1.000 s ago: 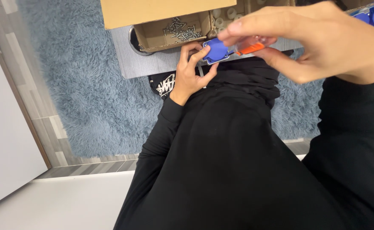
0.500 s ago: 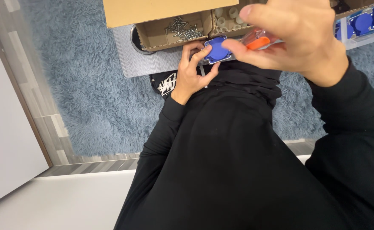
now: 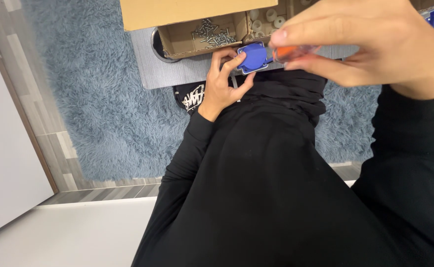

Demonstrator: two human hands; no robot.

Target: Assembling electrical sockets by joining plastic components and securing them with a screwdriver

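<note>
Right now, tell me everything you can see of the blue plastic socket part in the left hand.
The blue plastic socket part looks squarish with rounded corners and a round raised or recessed middle, its surface smooth and slightly glossy. It lies at the near edge of the grey table, just in front of the open cardboard box of screws. The left hand grips its left side with fingertips. An orange-handled tool, pinched in the right hand, meets its right edge; the handle is blurred.
</note>
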